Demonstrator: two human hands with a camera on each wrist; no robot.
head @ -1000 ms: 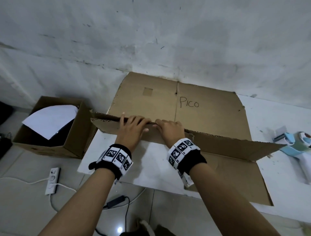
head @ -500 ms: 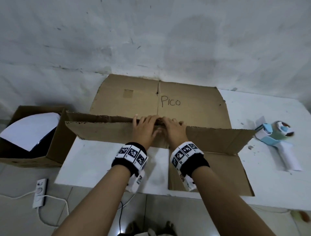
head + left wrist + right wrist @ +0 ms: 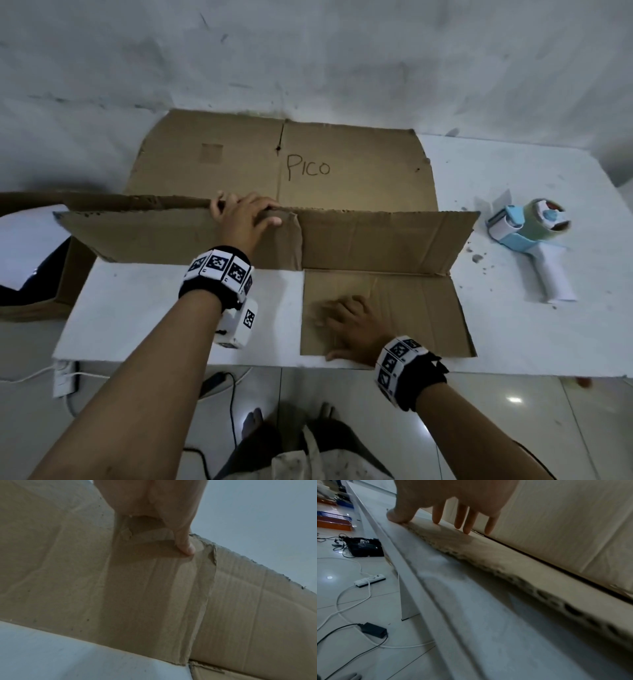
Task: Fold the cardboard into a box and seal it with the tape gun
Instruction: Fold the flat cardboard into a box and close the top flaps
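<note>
A large brown cardboard sheet marked "PICO" lies on the white table, its near panel raised upright. My left hand grips the top edge of that panel, fingers curled over it; in the left wrist view the thumb presses the panel's near face. My right hand rests flat with spread fingers on the bottom flap lying near the table's front edge. A blue and white tape gun lies on the table at the right, away from both hands.
An open cardboard box with white paper inside stands on the floor at the left. A white power strip, cables and a black adapter lie on the tiled floor under the table front. A grey wall rises behind the table.
My right hand left the panel's top edge and came down onto the bottom flap. The left hand stayed gripping the top edge, and the panel stands more upright.
</note>
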